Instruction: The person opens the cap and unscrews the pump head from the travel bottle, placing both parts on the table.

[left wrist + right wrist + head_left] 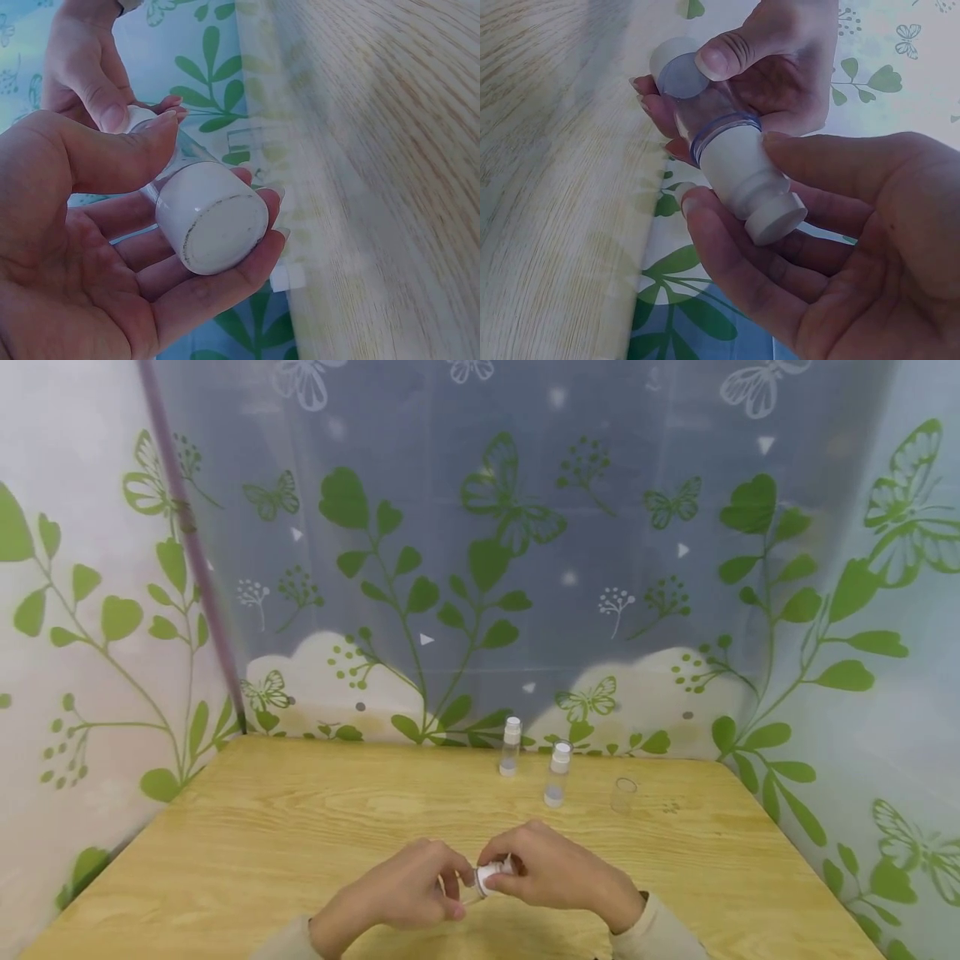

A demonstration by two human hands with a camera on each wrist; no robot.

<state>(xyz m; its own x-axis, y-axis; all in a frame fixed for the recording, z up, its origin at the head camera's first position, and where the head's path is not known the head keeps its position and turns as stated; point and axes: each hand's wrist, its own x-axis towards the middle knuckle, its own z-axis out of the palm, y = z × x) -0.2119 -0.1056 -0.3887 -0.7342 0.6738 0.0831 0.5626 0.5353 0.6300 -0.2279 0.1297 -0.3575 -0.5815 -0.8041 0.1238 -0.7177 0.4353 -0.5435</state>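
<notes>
Over the near part of the table, my two hands hold a small clear pump bottle (739, 161) with a white pump top and a white base. My left hand (412, 883) grips the clear body near its base, thumb on one side and fingers under it. In the left wrist view the round white base (214, 221) faces the camera. At the other end my right hand (558, 870) pinches the white collar (742, 165) between thumb and fingers. The bottle lies tilted between the hands, its pump head (776, 219) pointing into the right palm.
Two similar pump bottles stand upright toward the back of the wooden table (300, 810): one bottle (509, 748) farther back, the other bottle (557, 777) nearer. Right of them is a clear cap (623, 796). A patterned curtain (450, 610) borders the table's back and sides.
</notes>
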